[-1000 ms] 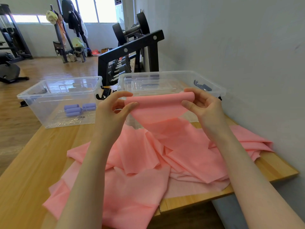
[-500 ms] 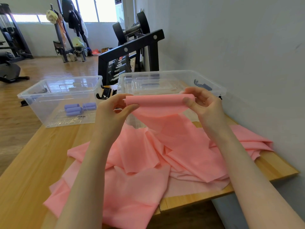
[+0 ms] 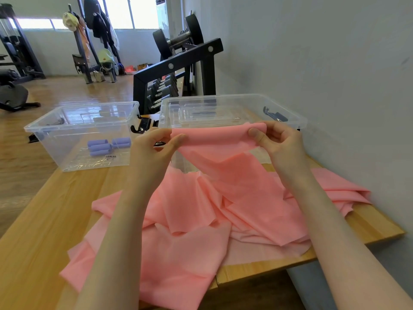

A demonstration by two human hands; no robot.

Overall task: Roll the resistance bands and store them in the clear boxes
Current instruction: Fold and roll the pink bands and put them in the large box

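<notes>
Gym gear and a dumbbell rack (image 3: 176,70) stand behind a wooden table (image 3: 38,231) set against a grey wall. Two clear boxes sit at its far side: the left box (image 3: 80,135) holds a few rolled purple bands (image 3: 107,145), the right box (image 3: 230,110) shows no bands that I can make out.

A pink band (image 3: 214,198) lies heaped across the near half of the table, its top edge lifted between both hands, just in front of the right box. It looks thin, light and limp, likely stretchy and a little slick, so it should crease and slide easily; the sensible hold is at the short end's two corners, keeping that edge taut for a straight roll.

Left hand (image 3: 154,151) pinches the edge's left corner between thumb and curled fingers. Right hand (image 3: 279,142) pinches the right corner the same way. Between them the edge runs nearly level, turned over slightly, and the rest hangs down onto the heap.
</notes>
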